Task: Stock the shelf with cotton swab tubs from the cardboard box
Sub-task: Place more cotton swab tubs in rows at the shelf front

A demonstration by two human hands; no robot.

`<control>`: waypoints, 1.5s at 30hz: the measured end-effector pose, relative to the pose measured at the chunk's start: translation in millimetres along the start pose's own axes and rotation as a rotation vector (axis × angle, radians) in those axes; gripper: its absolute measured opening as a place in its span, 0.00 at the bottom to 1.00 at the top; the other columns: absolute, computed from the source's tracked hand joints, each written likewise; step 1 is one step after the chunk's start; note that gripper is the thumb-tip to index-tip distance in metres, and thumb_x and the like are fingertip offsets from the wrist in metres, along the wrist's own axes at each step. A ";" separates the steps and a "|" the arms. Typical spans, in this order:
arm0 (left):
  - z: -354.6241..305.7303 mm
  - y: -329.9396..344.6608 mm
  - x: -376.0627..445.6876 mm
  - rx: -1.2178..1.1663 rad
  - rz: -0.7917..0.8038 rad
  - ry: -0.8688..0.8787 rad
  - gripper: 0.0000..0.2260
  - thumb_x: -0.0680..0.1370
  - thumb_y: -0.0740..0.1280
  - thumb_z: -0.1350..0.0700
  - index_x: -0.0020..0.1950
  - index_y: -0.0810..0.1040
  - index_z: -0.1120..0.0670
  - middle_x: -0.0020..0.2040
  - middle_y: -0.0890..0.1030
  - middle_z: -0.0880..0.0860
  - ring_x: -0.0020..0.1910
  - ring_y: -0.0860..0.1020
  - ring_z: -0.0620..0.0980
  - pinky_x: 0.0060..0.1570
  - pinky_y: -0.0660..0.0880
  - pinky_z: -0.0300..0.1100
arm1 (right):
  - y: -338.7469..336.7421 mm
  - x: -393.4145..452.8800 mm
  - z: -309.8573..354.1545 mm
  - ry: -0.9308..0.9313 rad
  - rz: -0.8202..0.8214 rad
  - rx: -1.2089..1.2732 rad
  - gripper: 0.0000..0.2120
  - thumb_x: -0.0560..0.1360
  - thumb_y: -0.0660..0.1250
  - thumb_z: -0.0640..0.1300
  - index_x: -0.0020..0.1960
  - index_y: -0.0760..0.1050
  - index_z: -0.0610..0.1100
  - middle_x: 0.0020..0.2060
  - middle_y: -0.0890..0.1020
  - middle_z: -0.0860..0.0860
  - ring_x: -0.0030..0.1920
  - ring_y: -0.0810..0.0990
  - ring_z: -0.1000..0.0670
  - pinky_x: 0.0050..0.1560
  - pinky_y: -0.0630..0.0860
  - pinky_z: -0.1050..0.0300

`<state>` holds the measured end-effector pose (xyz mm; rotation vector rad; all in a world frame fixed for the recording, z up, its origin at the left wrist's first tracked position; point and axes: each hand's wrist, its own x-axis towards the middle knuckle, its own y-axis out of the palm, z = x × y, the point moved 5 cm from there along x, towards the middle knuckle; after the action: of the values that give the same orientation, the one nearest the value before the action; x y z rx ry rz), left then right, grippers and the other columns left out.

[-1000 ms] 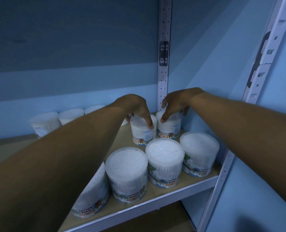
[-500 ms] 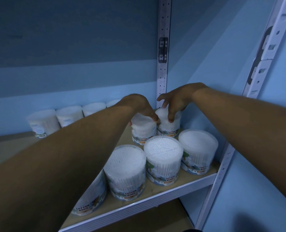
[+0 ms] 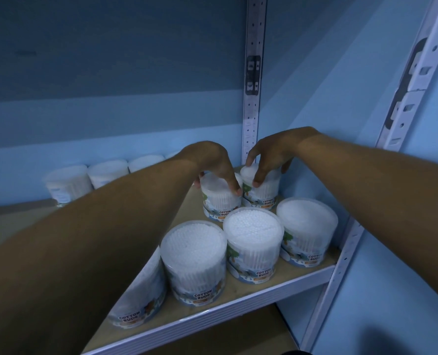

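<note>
The left hand (image 3: 214,162) curls over the top of a cotton swab tub (image 3: 220,198), fingers gripping its lid rim from above. Just beside it, the right hand (image 3: 270,155) grips a second tub (image 3: 262,190) the same way, fingers bent down over the lid. These two tubs stand upright, touching each other, in the back right part of the shelf (image 3: 238,306), near the perforated rear post (image 3: 253,80). In front of them stands a row of upright tubs: a middle tub (image 3: 252,242), a right-hand tub (image 3: 307,226) and a left-hand tub (image 3: 195,260), with one more tub (image 3: 141,301) partly hidden behind the left forearm. Further tubs (image 3: 107,171) line the back wall at the left, blurred.
</note>
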<state>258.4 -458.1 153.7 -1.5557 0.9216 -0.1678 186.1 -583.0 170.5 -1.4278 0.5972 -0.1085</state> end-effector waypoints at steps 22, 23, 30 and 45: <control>-2.0 4.8 -5.9 0.025 0.007 -0.041 0.46 0.62 0.80 0.37 0.73 0.69 0.55 0.72 0.71 0.57 0.55 0.81 0.61 0.56 0.80 0.52 | 2.5 -15.1 5.8 -0.005 0.057 0.006 0.37 0.67 0.80 0.54 0.73 0.69 0.60 0.71 0.69 0.49 0.63 0.77 0.41 0.58 0.81 0.49; -2.1 5.0 -6.8 0.029 0.008 -0.042 0.46 0.62 0.79 0.37 0.73 0.69 0.55 0.72 0.71 0.57 0.54 0.81 0.61 0.56 0.80 0.52 | 3.0 -16.2 6.1 -0.003 0.061 0.003 0.38 0.68 0.80 0.54 0.73 0.69 0.59 0.72 0.68 0.49 0.63 0.77 0.41 0.58 0.81 0.49; -4.4 7.2 -13.7 0.040 0.038 -0.059 0.46 0.64 0.78 0.37 0.75 0.66 0.56 0.74 0.68 0.58 0.54 0.82 0.61 0.57 0.80 0.51 | 5.7 -26.1 5.8 0.021 0.078 0.027 0.38 0.67 0.81 0.53 0.73 0.69 0.60 0.72 0.68 0.49 0.64 0.77 0.41 0.58 0.81 0.49; -11.1 14.2 -29.3 0.056 0.054 -0.054 0.47 0.65 0.78 0.37 0.76 0.65 0.56 0.74 0.68 0.57 0.55 0.81 0.61 0.57 0.80 0.53 | 12.1 -42.9 3.9 0.040 0.121 0.068 0.37 0.69 0.79 0.53 0.74 0.68 0.60 0.73 0.66 0.48 0.63 0.77 0.40 0.59 0.80 0.47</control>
<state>225.9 -447.1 155.1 -1.4758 0.9081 -0.1121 148.0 -559.7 173.0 -1.3227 0.7047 -0.0611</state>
